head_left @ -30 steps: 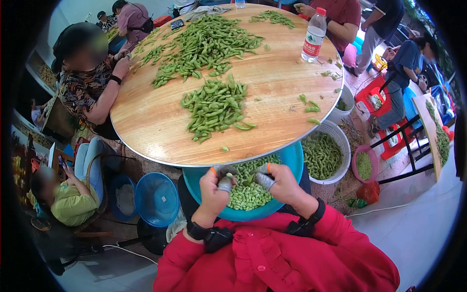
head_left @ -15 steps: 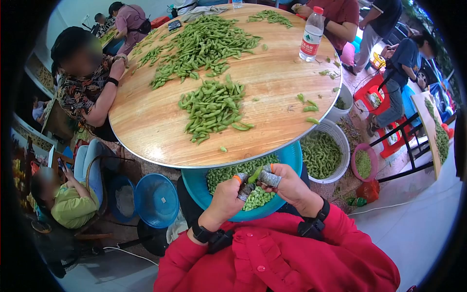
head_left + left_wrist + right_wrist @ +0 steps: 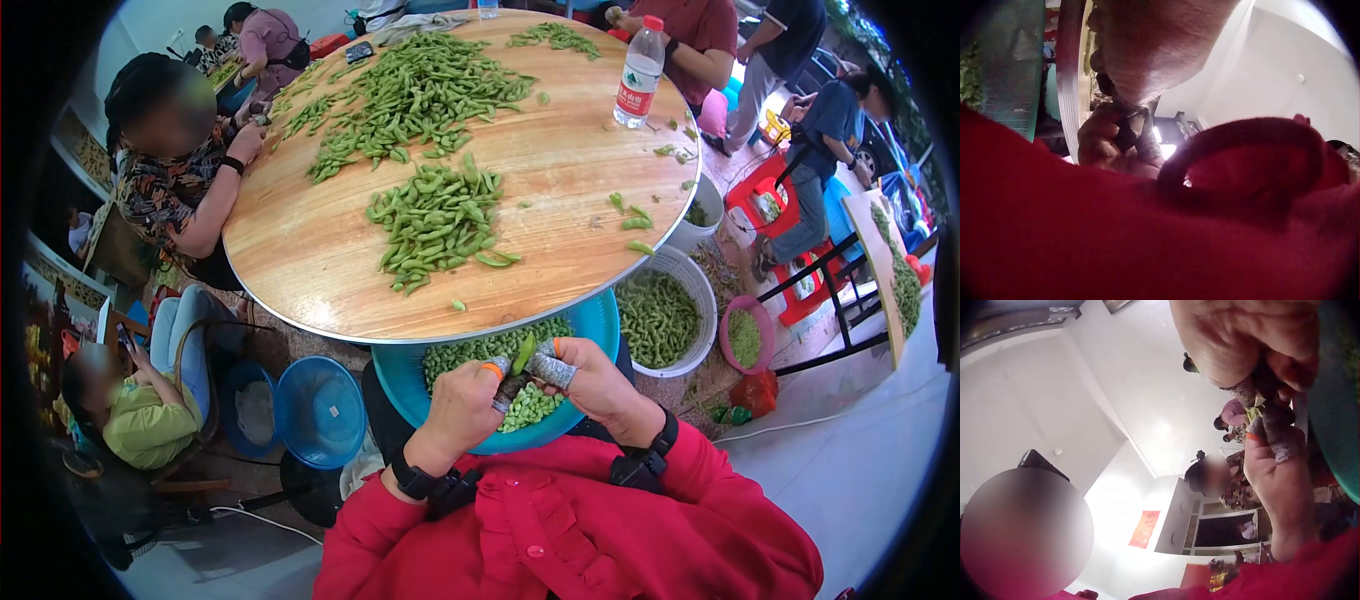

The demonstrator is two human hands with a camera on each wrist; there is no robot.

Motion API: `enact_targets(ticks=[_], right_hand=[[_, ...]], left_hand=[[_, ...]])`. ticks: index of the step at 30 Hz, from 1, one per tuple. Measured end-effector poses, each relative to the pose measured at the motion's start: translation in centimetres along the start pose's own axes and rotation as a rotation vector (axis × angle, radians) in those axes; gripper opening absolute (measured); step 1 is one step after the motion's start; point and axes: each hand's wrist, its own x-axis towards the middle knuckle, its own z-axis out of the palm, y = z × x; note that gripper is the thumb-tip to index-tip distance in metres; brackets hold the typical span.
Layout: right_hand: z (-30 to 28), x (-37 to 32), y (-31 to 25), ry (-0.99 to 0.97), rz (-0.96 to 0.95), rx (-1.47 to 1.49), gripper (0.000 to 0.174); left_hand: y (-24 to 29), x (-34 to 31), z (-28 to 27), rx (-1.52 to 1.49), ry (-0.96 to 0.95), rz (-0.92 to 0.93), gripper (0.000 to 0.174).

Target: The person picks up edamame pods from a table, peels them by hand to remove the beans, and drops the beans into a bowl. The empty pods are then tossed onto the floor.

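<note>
In the head view, a green soybean pod point(image 3: 524, 350) stands up between both hands over the teal basin point(image 3: 395, 390). My left hand point(image 3: 462, 405) pinches its lower part from the left. From the other side my right hand point(image 3: 597, 382) pinches it too, the two thumbs nearly meeting. Grey tape wraps the thumbs and some fingers, with an orange band on each thumb. Shelled green beans point(image 3: 530, 410) fill the basin below. Close up in the right wrist view, the taped fingertips point(image 3: 1282, 450) press together around pale green bits.
A round wooden table point(image 3: 570, 240) overhangs the basin, bearing a near heap of pods point(image 3: 435, 225), a larger far heap point(image 3: 420, 95) and a water bottle point(image 3: 638, 75). A white basket point(image 3: 700, 290) of pods stands right, an empty-looking blue basin point(image 3: 322, 410) left. Other people sit around.
The hands were apart over the beans, then came together on a pod. Since half a second ago the pod has turned more upright between the thumbs.
</note>
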Motion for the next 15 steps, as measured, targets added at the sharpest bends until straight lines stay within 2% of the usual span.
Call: enact_targets(ticks=[6, 12, 15], right_hand=[[0.0, -0.3, -0.2, -0.029, -0.028, -0.057, 0.019], [1.1, -1.2, -1.3, 0.049, -0.042, -0.23, 0.015], [1.9, -1.7, -1.9, 0.075, -0.13, -0.322, 0.013]], left_hand=[[0.6, 0.0, -0.5, 0.036, 0.012, 0.006, 0.017], [1.1, -0.2, -1.1, 0.062, 0.006, 0.053, 0.017], [1.3, -0.5, -1.0, 0.095, -0.001, 0.067, 0.016]])
